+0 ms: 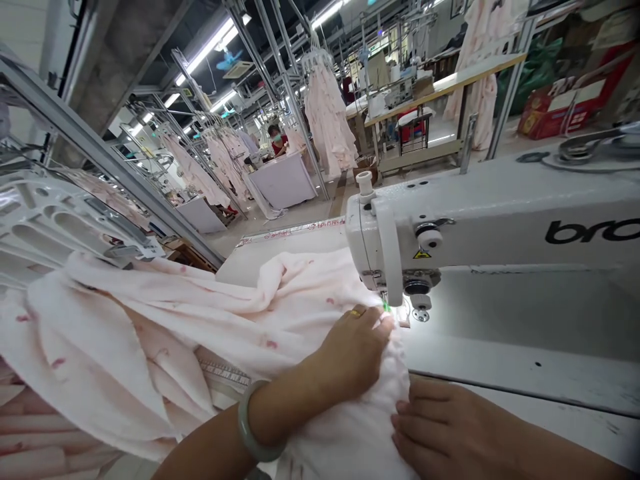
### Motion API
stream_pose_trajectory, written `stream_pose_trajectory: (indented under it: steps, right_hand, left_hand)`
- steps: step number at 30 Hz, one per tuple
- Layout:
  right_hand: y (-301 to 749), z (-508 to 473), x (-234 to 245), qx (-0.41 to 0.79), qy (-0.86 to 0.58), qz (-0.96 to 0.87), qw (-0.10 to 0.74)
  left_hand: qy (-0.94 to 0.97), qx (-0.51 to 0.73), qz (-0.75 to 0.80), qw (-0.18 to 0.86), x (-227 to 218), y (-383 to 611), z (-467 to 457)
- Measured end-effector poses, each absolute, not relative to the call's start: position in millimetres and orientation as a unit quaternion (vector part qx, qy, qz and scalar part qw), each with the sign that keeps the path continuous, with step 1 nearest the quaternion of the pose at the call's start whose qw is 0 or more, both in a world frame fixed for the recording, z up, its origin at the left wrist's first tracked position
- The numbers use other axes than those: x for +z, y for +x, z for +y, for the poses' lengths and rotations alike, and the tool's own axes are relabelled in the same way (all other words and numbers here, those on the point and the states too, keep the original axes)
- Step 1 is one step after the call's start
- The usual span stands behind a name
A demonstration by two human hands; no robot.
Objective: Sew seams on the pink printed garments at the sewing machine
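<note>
Pale pink fabric point(320, 313) with small darker pink marks stretches from the left to under the presser foot of a white sewing machine point(480, 220). My left hand point(353, 350) wears a ring and is closed on the fabric beside the needle area, its fingertips close to a small green piece point(386, 305). A pale bangle point(253, 423) circles the left wrist. Nearer to me, my right hand point(440, 427) is closed on the fabric's right edge, with its fingers bent over the cloth. The thumb of the right hand is hidden.
A white hanger clamp rack point(55, 223) holds cloth at the left. A measuring tape point(225, 370) runs along the table under the fabric. Behind are hanging pink garments point(327, 113), a wooden-edged table point(445, 90), metal posts and a seated person point(277, 140).
</note>
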State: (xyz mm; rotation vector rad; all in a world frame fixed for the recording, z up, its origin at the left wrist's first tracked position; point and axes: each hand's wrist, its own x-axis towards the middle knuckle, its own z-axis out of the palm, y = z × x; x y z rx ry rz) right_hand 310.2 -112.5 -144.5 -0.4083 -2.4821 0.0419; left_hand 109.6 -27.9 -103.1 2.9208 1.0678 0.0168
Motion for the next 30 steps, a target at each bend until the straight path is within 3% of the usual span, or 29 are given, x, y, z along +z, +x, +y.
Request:
stream_pose_trajectory:
  steps: [16, 30]
  right_hand:
    - [317.9, -81.8, -153.4, 0.041, -0.169, -0.918, 0.356]
    - [330.1, -57.9, -144.7, 0.061, -0.247, -0.905, 0.342]
  left_hand:
    - [0.951, 0.017, 0.305, 0.034, -96.4, 102.4, -30.4]
    - [0.951, 0.013, 0.305, 0.048, -96.7, 96.3, -12.6]
